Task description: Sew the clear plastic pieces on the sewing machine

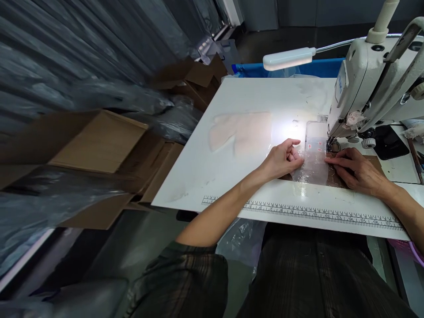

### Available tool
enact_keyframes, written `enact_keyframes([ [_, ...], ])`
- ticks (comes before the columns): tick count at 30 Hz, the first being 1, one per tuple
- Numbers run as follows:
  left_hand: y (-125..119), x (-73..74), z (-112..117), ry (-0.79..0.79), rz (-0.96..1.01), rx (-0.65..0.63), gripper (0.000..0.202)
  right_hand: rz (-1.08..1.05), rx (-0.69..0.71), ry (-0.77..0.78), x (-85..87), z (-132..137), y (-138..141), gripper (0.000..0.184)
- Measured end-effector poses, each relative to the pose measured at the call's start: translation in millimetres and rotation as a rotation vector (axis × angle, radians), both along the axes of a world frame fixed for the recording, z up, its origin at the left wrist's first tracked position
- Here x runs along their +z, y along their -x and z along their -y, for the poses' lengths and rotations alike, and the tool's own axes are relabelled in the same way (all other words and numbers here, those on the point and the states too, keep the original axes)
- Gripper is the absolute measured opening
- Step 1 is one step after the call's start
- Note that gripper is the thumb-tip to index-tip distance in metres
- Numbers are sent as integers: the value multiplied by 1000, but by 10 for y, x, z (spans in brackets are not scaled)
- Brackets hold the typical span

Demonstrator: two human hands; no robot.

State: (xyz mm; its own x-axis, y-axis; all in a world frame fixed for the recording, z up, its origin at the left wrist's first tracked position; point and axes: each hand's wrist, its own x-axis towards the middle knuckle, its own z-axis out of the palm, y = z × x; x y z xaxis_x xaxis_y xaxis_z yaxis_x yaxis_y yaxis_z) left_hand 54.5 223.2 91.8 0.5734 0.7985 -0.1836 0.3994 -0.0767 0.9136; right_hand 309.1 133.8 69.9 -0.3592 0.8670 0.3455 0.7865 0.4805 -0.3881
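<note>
Plastic sheet [313, 170] lies pressed under left hand [283, 160], loosely curled, and right hand [357, 171], flat open.

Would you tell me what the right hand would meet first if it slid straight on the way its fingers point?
Probably the left hand: the right hand lies on the clear plastic sheet, fingertips aimed across it at those curled fingers.

Your clear plastic sheet [311, 170] looks glossy and crinkled — the brown cardboard [377, 162] beneath it is matt, the white tabletop [198, 176] smooth.
</note>
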Motion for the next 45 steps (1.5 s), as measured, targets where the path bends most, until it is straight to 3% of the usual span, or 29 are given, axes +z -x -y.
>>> enact_keyframes([
  [5,14,-10,-4,-30,-7,-21,55,-47,-37,134,130,51,-43,38],
  [8,19,-6,-2,-35,-13,-31,57,-67,30,192,167,98,-48,37],
  [13,24,14,3,-40,-14,-32,55,-16,132,70,128,130,-13,36],
  [18,44,9,2,-32,-32,-36,56,25,141,36,66,130,-8,35],
  [20,53,-7,-11,-157,-26,6,50,5,120,27,35,135,-6,37],
  [23,27,-27,-55,-605,-71,55,39,-6,113,35,31,140,10,39],
  [24,2,-30,-75,-760,-101,-2,35,0,114,39,45,141,17,39],
  [26,-69,-32,-117,-982,-171,-235,30,21,113,49,84,143,30,38],
  [28,-155,-38,-156,-1084,-234,-480,29,34,104,64,117,147,38,36],
  [31,-266,-64,-199,-1119,-289,-660,30,16,82,59,113,154,43,33],
  [39,-405,-47,-357,-1137,-400,-697,39,27,-30,-80,-17,130,101,31],
  [45,-389,-47,-424,-1028,-369,-641,43,28,-64,-29,0,115,112,33],
])
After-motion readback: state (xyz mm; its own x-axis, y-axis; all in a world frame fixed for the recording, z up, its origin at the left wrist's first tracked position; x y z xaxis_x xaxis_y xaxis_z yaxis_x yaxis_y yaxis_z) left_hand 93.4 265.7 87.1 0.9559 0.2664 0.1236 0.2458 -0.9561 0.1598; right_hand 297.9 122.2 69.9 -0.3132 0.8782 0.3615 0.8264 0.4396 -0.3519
